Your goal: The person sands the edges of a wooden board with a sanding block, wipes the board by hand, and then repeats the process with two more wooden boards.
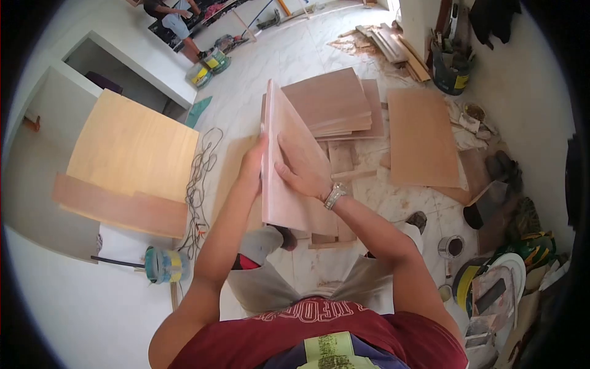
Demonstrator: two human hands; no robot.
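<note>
A reddish wooden panel (298,135) stands tilted on edge in front of my body, its long pale edge facing me. My left hand (252,163) grips it from the left side; those fingers are partly hidden behind the panel. Against the panel's right face lies my right hand (305,178), fingers stretched out flat and thumb apart, a watch on the wrist. Just beyond is a stack of similar panels (329,101). Beneath the held panel, wooden pieces (341,157) lie on the floor.
A large panel (424,138) lies to the right, a light board (132,154) leans at left. Black cable (206,163) and a bucket (166,265) are near it. Planks (393,49), a can (453,246) and a tub (491,289) stand around. A person (175,18) stands far back.
</note>
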